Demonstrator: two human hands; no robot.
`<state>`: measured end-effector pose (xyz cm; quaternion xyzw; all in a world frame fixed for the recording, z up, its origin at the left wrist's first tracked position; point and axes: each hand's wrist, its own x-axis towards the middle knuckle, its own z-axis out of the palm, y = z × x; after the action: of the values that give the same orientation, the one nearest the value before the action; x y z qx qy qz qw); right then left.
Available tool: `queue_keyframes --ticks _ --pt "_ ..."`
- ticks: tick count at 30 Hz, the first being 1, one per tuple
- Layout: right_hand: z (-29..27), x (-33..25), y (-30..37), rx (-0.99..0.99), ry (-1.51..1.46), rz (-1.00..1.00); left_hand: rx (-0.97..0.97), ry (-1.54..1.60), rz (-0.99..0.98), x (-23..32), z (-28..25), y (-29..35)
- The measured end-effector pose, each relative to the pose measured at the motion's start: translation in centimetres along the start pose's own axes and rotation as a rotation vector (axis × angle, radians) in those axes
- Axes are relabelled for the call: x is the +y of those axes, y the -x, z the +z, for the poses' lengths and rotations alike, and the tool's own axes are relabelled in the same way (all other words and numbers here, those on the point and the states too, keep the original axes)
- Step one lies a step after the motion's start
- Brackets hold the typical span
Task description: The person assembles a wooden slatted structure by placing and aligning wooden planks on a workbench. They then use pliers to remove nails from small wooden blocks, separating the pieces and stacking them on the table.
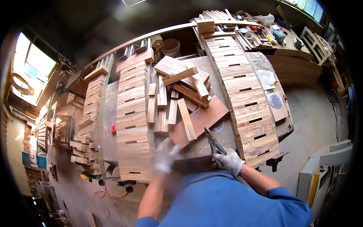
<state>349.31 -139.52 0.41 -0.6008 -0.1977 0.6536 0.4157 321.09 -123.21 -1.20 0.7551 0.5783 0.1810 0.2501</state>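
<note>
In a pale work glove, my right hand (229,160) is closed around the handles of dark metal pliers (214,140), whose head points up and away from me. My left hand (166,156), gloved the same way, is smeared by motion, so its finger pose and anything in it cannot be made out. It is close to the near end of a row of wooden pieces with slots (132,126). Between my hands and beyond them lies a wide reddish board (211,117). Loose wooden blocks (187,119) are piled on and around it.
A second row of slotted wooden pieces (247,109) runs along the right. Farther left stands another row of wood (92,102) beside a small red object (113,129). A bucket (171,47) sits at the back. Tools and tape clutter a bench (291,49). A red hose (101,195) trails on the floor.
</note>
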Motion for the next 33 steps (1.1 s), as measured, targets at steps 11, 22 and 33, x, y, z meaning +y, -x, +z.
queue_keyframes --ticks 11,22,33 --pt "-0.9 -3.2 -0.1 0.156 0.008 -0.053 -0.086 -0.097 -0.242 6.1 10.8 -6.2" --pt "-5.0 -14.9 -16.4 0.480 0.529 -0.332 -0.222 1.062 -0.324 0.2 5.7 -0.5" --pt "-1.0 -19.1 -23.9 0.615 0.928 -0.399 0.252 0.741 -0.452 -6.3 -10.7 -2.5"
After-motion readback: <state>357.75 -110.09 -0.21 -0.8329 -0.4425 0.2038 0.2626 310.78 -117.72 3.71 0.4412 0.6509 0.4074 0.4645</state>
